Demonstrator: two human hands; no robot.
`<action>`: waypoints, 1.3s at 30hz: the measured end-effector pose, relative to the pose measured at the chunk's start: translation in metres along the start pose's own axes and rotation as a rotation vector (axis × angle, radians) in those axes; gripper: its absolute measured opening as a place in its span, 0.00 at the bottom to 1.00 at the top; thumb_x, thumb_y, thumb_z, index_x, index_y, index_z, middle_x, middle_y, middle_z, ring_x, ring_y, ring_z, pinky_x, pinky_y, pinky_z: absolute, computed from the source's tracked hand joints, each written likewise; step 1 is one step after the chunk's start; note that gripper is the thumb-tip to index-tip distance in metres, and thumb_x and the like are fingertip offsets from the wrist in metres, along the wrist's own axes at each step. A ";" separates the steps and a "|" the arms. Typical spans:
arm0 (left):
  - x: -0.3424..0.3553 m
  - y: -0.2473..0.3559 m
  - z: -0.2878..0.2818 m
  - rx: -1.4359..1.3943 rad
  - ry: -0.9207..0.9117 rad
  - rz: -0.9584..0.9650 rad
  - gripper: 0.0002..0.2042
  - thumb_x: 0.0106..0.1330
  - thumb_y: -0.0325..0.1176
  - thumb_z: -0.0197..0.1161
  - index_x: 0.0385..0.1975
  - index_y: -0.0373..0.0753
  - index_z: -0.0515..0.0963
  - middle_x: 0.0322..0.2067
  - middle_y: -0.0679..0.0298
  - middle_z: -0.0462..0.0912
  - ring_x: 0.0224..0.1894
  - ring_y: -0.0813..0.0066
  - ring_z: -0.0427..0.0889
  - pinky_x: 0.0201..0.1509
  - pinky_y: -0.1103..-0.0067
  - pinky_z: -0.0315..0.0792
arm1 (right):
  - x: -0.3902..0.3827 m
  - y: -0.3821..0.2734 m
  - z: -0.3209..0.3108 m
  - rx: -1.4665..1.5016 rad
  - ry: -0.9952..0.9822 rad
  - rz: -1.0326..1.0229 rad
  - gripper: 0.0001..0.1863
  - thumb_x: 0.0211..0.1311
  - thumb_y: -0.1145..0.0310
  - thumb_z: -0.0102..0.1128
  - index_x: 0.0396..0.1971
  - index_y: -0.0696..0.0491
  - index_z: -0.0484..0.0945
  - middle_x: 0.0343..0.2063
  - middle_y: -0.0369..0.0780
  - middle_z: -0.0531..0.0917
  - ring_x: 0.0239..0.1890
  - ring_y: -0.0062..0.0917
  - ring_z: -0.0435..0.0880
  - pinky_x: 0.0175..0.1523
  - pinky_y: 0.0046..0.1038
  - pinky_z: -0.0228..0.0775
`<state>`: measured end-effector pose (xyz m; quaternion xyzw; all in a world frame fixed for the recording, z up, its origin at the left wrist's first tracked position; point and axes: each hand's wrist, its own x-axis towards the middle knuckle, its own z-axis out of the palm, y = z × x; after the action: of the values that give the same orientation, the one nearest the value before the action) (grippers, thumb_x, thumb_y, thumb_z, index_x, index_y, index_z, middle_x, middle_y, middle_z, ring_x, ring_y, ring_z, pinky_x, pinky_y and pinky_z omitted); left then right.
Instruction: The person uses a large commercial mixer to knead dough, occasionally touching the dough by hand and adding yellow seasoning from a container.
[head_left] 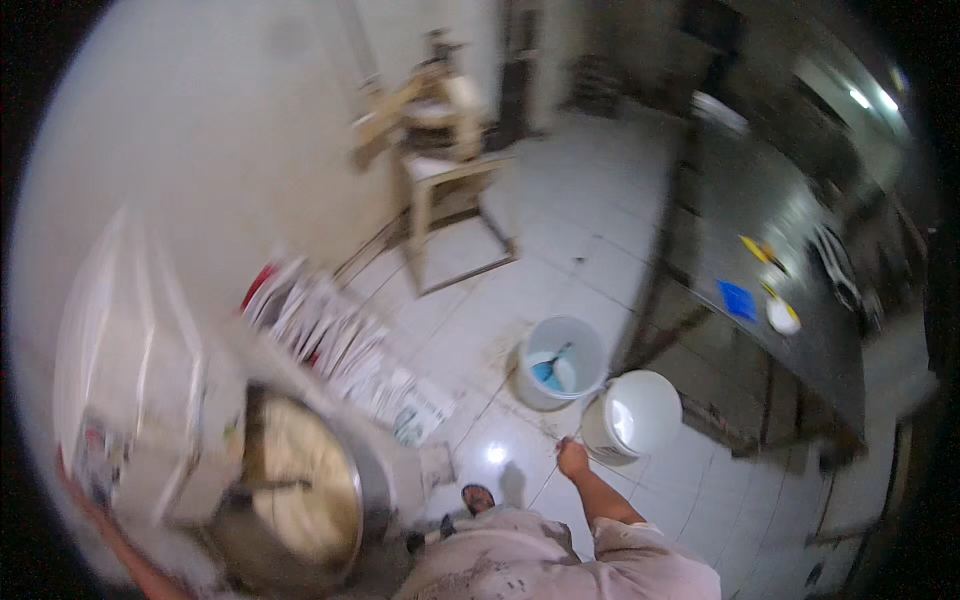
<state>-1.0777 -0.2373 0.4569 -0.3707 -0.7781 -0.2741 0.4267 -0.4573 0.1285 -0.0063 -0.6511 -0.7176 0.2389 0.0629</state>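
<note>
Dough (305, 470) lies in the steel bowl (374, 490) at the frame's lower left, where the left hand (70, 482) is by the mixer (150, 400), too blurred to tell its grip, while the right hand (572, 458), lower centre, curls closed near a white bucket (658, 405), any contents hidden from me.

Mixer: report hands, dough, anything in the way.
Left forearm beside mixer, hand unclear. Right hand near white bucket, grip unclear. Pale dough in metal bowl. Dark mixing arm over dough.
</note>
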 end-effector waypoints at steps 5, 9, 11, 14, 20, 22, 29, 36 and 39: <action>0.000 -0.110 0.029 -0.704 0.061 -0.303 0.30 0.58 0.53 0.47 0.53 0.36 0.61 0.51 0.57 0.65 0.54 0.63 0.64 0.59 0.69 0.57 | 0.020 -0.051 -0.002 0.137 -0.006 -0.191 0.33 0.34 0.84 0.47 0.50 0.53 0.67 0.42 0.55 0.69 0.48 0.47 0.66 0.53 0.39 0.59; 0.002 -0.072 0.025 -0.341 0.097 -0.248 0.20 0.65 0.43 0.39 0.48 0.35 0.67 0.46 0.58 0.69 0.51 0.68 0.67 0.57 0.74 0.57 | 0.008 -0.143 -0.003 0.321 -0.154 -0.282 0.28 0.41 0.75 0.61 0.48 0.55 0.67 0.47 0.49 0.66 0.46 0.38 0.69 0.51 0.33 0.64; -0.002 -0.070 0.002 -0.064 0.094 -0.062 0.17 0.65 0.38 0.40 0.48 0.36 0.68 0.45 0.57 0.71 0.48 0.69 0.68 0.56 0.75 0.59 | -0.014 -0.205 0.000 0.442 -0.204 -0.392 0.28 0.49 0.72 0.60 0.52 0.54 0.64 0.52 0.47 0.63 0.50 0.37 0.67 0.51 0.33 0.64; -0.010 -0.053 -0.001 -0.014 0.142 -0.020 0.18 0.65 0.39 0.39 0.47 0.35 0.68 0.44 0.53 0.71 0.47 0.62 0.69 0.54 0.74 0.59 | -0.060 -0.312 -0.009 0.558 -0.179 -0.592 0.29 0.58 0.66 0.53 0.59 0.51 0.55 0.58 0.45 0.57 0.57 0.38 0.60 0.55 0.36 0.59; -0.003 -0.016 0.011 -0.259 0.353 -0.224 0.17 0.67 0.39 0.40 0.33 0.31 0.72 0.35 0.54 0.72 0.45 0.61 0.67 0.52 0.74 0.59 | -0.087 -0.430 0.029 0.534 0.100 -0.843 0.29 0.62 0.59 0.44 0.60 0.55 0.51 0.60 0.47 0.53 0.62 0.41 0.49 0.64 0.38 0.39; -0.002 -0.020 0.009 -0.232 0.362 -0.192 0.16 0.66 0.38 0.40 0.33 0.31 0.72 0.35 0.53 0.72 0.44 0.60 0.67 0.52 0.74 0.59 | -0.100 -0.438 0.046 0.427 0.144 -0.870 0.30 0.62 0.59 0.42 0.60 0.56 0.50 0.61 0.48 0.51 0.63 0.43 0.48 0.65 0.39 0.37; 0.001 -0.029 0.007 -0.195 0.386 -0.078 0.14 0.64 0.36 0.42 0.30 0.30 0.70 0.30 0.51 0.69 0.39 0.55 0.67 0.47 0.69 0.60 | -0.120 -0.422 0.059 0.054 0.088 -0.852 0.32 0.62 0.55 0.40 0.62 0.53 0.46 0.61 0.52 0.49 0.63 0.48 0.45 0.64 0.40 0.37; -0.001 -0.031 0.012 -0.228 0.408 -0.125 0.15 0.66 0.36 0.40 0.31 0.30 0.70 0.33 0.51 0.70 0.39 0.57 0.68 0.48 0.71 0.61 | -0.160 -0.449 0.017 -0.242 -0.213 -1.011 0.33 0.55 0.55 0.51 0.57 0.54 0.56 0.57 0.51 0.57 0.58 0.47 0.57 0.58 0.39 0.53; -0.004 -0.034 0.020 -0.258 0.416 -0.138 0.16 0.66 0.37 0.39 0.33 0.30 0.70 0.35 0.52 0.71 0.41 0.60 0.69 0.49 0.73 0.61 | -0.167 -0.468 0.045 -0.562 -0.803 -0.923 0.30 0.54 0.57 0.52 0.55 0.56 0.60 0.39 0.55 0.74 0.44 0.44 0.73 0.46 0.36 0.67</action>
<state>-1.1131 -0.2433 0.4401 -0.3039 -0.6555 -0.4700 0.5070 -0.8743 -0.0623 0.1903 -0.1296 -0.9249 0.2153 -0.2852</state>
